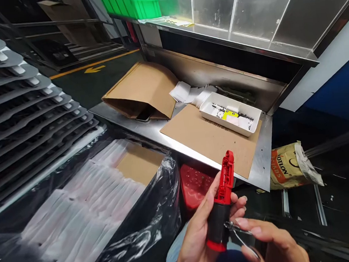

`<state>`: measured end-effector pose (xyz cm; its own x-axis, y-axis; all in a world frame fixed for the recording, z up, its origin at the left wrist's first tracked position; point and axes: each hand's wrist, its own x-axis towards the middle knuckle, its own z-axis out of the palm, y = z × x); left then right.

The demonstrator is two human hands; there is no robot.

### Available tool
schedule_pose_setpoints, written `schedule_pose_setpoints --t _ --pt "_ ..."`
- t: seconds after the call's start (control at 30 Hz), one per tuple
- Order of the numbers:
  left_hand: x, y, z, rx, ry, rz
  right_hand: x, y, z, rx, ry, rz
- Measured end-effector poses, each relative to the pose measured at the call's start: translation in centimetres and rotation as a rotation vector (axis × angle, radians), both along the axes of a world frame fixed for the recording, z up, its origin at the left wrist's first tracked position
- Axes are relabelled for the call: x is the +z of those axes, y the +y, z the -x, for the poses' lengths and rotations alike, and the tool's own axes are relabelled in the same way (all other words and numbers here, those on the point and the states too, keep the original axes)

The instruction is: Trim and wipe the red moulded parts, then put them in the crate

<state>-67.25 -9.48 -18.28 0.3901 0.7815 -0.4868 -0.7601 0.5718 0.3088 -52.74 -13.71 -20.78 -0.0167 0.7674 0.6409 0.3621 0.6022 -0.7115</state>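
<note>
My left hand (191, 238) is wrapped round a red and black plastic housing (218, 221), holding it upright. The housing has a black round body, a red lower rim and a narrow red upper part with open ribs facing me. Close to its right side, my right hand (276, 238) pinches a small, thin metal tool (238, 227). The tool's tip is at the black body; whether it touches cannot be made out. A bent shiny strip shows below the tool, between my right fingers, and its kind is unclear.
Ahead, a metal bench holds a cardboard sheet (189, 127), a white tray (248, 130) with black scraps, and a paper bag (145, 84) with a phone (143, 114) at its mouth. A lined box of white-wrapped pieces (91, 200) stands left. A red stool (194, 182) is below the bench.
</note>
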Motion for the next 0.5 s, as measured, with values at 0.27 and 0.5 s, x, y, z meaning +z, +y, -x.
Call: schedule_pose_setpoints --t 0.27,0.5 --pt "0.5 -0.4 -0.2 -0.015 0.015 0.015 0.3 -0.2 -0.3 0.087 0.000 -0.014" --pt "0.7 -0.6 -0.6 -0.027 -0.011 -0.003 0.9 -1.1 1.6 -0.134 0.197 0.084"
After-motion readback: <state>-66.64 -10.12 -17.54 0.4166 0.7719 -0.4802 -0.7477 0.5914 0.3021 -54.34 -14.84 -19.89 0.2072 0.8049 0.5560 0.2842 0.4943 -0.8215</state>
